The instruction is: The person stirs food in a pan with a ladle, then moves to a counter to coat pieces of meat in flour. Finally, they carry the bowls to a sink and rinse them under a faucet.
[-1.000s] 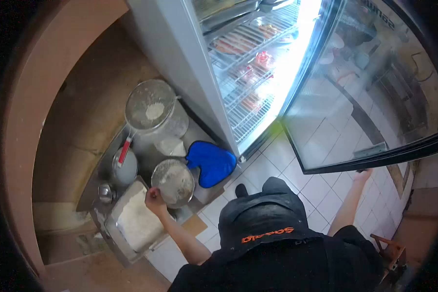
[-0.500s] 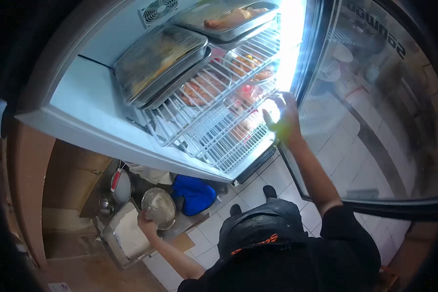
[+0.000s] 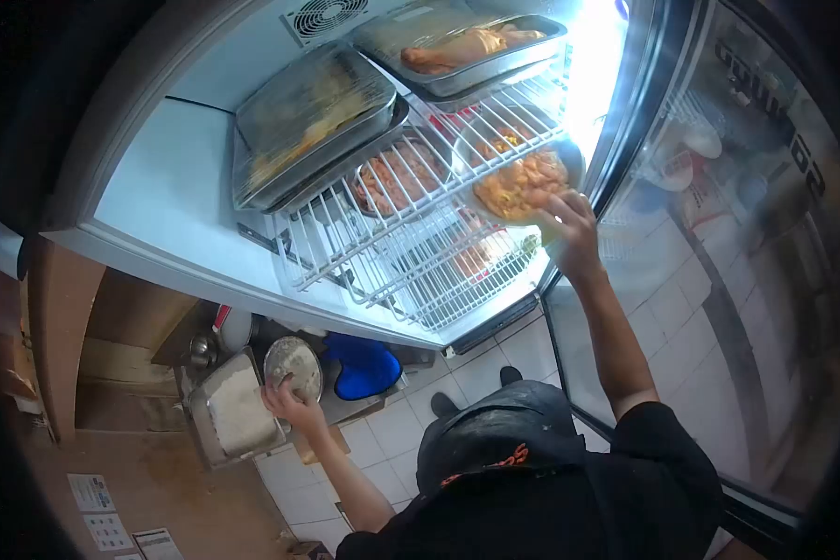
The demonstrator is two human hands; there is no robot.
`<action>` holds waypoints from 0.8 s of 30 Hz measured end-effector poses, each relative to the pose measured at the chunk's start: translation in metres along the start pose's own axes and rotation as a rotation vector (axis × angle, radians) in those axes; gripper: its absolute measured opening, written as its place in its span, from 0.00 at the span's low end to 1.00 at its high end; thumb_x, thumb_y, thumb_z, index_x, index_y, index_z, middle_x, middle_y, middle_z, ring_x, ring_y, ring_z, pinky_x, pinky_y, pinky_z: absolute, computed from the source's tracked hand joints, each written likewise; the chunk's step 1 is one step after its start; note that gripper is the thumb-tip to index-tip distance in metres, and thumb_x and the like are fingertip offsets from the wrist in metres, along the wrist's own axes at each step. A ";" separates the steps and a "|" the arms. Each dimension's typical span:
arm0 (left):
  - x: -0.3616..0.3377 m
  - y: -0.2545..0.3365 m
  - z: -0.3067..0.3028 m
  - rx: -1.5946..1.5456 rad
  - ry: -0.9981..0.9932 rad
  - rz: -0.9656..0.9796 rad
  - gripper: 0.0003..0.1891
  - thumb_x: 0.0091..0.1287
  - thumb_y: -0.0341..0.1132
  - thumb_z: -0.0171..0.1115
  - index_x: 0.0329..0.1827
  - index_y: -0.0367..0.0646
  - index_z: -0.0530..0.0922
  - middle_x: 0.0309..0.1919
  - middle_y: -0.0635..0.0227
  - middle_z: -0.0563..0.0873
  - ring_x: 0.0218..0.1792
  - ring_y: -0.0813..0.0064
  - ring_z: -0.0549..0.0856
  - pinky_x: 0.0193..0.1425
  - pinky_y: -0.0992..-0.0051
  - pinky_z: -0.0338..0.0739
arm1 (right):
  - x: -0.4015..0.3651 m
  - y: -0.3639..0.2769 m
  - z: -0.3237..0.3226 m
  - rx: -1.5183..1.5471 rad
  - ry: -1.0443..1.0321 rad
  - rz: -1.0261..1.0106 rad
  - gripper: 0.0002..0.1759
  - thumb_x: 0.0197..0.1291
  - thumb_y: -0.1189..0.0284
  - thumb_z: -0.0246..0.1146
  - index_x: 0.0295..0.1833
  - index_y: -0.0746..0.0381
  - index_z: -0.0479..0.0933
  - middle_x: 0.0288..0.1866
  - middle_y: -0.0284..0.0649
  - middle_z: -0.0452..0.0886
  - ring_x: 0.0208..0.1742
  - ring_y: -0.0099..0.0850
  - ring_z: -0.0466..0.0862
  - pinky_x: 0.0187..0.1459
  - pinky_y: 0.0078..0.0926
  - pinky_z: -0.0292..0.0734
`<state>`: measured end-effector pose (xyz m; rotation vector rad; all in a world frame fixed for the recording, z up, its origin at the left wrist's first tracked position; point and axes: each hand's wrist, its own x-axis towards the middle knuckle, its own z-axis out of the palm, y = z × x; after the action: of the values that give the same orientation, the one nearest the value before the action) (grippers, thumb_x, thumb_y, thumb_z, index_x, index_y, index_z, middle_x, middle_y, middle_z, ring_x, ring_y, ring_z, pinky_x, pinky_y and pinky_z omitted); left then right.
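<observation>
My right hand (image 3: 571, 233) pinches the near rim of a bowl of orange, marinated meat pieces (image 3: 523, 185). This bowl sticks out partway past the front of a wire shelf (image 3: 392, 219) inside the lit fridge. Lower left, my left hand (image 3: 291, 403) grips a round metal bowl (image 3: 294, 362) by its edge; the inside is coated with whitish residue. The bowl is tilted beside a rectangular tray of white powder (image 3: 238, 406). Behind the wires sits another bowl of pinkish meat (image 3: 397, 177).
Film-covered metal trays (image 3: 317, 121) and a tray with chicken pieces (image 3: 471, 51) stand on the upper shelf. The glass door (image 3: 700, 233) hangs open at right. A blue cloth (image 3: 362, 366) lies on the counter by the metal bowl.
My right hand has gone from empty at the shelf's front to holding the meat bowl, which has come forward. The metal bowl in my left hand has shifted slightly and tilted more.
</observation>
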<state>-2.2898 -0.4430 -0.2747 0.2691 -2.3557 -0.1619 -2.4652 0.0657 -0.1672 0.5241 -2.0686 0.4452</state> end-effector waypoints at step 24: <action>-0.048 0.241 -0.051 -1.448 -0.778 -1.454 0.28 0.56 0.20 0.51 0.64 0.33 0.63 0.55 0.54 0.75 0.54 0.61 0.80 0.53 0.64 0.82 | -0.060 -0.094 -0.042 0.818 -0.506 -0.197 0.07 0.36 0.73 0.69 0.26 0.53 0.80 0.31 0.27 0.77 0.40 0.28 0.78 0.38 0.27 0.70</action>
<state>-2.2557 -0.1998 -0.2240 1.1753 -1.4671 -2.7526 -2.3576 0.0185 -0.1869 1.4276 -2.2083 1.1420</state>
